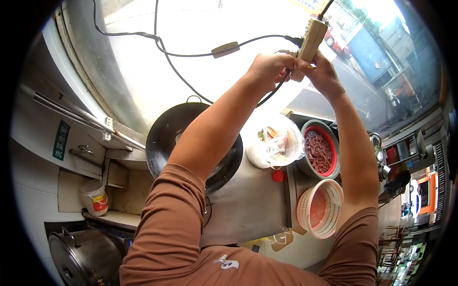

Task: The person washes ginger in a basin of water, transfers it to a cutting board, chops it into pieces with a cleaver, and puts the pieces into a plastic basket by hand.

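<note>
A beige power strip is held up in front of the bright window. My right hand grips its lower end, thumb across the front. Close against the same end, the fingers of my left hand are closed around a plug on a black cable, mostly hidden by the fingers. Higher on the strip sits another black plug, its cord running left through a small inline box. Below my left forearm lies a large black wok, partly covered by the arm.
On the steel counter stand a white bucket with plastic-wrapped contents, a red-rimmed basin of cut reddish pieces and a white basket. A tap and steel pot are at left. Loose cables hang across the window.
</note>
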`<state>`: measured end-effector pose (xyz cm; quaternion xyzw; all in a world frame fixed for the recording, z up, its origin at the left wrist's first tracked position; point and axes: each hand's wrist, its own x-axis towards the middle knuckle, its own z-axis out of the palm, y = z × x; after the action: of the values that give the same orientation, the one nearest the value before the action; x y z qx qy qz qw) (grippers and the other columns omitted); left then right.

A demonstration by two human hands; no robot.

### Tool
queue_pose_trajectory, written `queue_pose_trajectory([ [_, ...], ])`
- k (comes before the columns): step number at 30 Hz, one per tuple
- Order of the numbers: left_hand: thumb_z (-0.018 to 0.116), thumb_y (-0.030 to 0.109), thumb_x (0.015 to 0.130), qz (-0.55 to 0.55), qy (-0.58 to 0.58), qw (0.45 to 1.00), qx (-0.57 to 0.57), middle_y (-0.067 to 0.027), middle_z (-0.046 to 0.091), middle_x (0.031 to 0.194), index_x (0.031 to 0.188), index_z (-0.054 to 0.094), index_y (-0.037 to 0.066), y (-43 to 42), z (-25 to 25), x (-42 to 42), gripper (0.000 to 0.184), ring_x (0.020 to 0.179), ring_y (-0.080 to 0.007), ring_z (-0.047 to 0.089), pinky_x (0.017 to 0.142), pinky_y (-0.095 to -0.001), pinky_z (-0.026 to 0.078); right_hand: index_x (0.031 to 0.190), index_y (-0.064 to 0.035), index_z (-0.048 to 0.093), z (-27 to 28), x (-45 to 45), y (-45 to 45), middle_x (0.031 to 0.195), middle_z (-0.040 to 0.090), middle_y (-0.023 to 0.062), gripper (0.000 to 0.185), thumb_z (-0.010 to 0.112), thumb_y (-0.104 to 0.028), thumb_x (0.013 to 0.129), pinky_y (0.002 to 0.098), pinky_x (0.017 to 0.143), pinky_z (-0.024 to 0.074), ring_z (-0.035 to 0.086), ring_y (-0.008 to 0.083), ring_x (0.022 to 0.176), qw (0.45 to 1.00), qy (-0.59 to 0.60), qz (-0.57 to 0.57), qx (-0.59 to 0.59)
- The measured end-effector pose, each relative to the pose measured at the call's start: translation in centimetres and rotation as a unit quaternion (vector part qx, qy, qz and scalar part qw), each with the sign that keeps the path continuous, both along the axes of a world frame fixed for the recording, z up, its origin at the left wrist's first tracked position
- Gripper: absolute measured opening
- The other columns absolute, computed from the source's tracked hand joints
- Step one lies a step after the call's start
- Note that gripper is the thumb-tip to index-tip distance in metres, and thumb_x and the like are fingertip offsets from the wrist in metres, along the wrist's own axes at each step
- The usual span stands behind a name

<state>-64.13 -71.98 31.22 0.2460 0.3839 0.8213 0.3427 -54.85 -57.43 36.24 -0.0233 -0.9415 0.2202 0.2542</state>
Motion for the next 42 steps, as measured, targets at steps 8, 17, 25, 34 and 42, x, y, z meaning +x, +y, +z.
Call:
queue_pose_trajectory([
  [8, 0.068, 0.007, 0.079, -0.003, -0.005, 1.0, 0.023, -0.0098, 0.06, 0.085, 0.098, 0.064, -0.005, -0.3, -0.2, 0.3, 0.023, 0.07, -0.0176, 0.055, 0.063, -0.0303, 0.046, 0.121, 0.0019, 0.056, -0.4, 0.3, -0.1, 0.11, 0.068, 0.0168, 0.046, 0.067, -0.029, 0.089, 0.0366, 0.091, 0.0516, 0.065, 0.0241, 0.104, 0.999, 0.007, 0.007, -0.035],
  [17, 0.068, 0.005, 0.077, 0.015, -0.014, 1.0, 0.015, -0.007, 0.059, 0.083, 0.094, 0.066, -0.005, -0.5, 0.3, 0.7, 0.02, 0.07, -0.0144, 0.054, 0.061, -0.0278, 0.045, 0.119, 0.0031, 0.056, 0.3, 0.3, -0.7, 0.105, 0.068, 0.0167, 0.046, 0.069, -0.027, 0.087, 0.035, 0.088, 0.0526, 0.066, 0.0235, 0.098, 0.999, -0.002, -0.022, -0.034],
  [25, 0.067, 0.001, 0.075, 0.008, -0.029, 1.0, 0.007, -0.0037, 0.057, 0.082, 0.095, 0.065, -0.004, -0.2, 0.0, 0.2, 0.02, 0.07, -0.0116, 0.051, 0.061, -0.026, 0.046, 0.116, 0.0044, 0.057, 0.8, 0.0, -2.0, 0.1, 0.068, 0.0154, 0.041, 0.067, -0.021, 0.086, 0.0338, 0.084, 0.053, 0.066, 0.0213, 0.093, 0.996, -0.024, -0.048, -0.065],
  [34, 0.067, 0.0, 0.074, -0.006, -0.033, 0.999, 0.012, -0.0046, 0.056, 0.084, 0.093, 0.065, -0.004, -0.2, 0.1, 0.4, 0.019, 0.07, -0.0119, 0.051, 0.062, -0.0257, 0.048, 0.118, 0.0059, 0.059, 0.9, -0.1, 0.1, 0.102, 0.068, 0.0115, 0.041, 0.068, -0.02, 0.088, 0.0326, 0.084, 0.0512, 0.064, 0.0179, 0.094, 0.982, -0.073, 0.046, -0.165],
  [42, 0.065, -0.001, 0.076, 0.001, -0.053, 0.999, 0.01, -0.0061, 0.057, 0.087, 0.099, 0.063, -0.004, 0.8, -0.6, 0.0, 0.023, 0.074, -0.0139, 0.053, 0.063, -0.026, 0.049, 0.116, 0.0056, 0.058, 1.1, -0.3, 0.1, 0.101, 0.066, 0.0122, 0.039, 0.068, -0.019, 0.088, 0.0326, 0.083, 0.0517, 0.064, 0.0183, 0.095, 0.988, -0.077, 0.025, -0.131],
])
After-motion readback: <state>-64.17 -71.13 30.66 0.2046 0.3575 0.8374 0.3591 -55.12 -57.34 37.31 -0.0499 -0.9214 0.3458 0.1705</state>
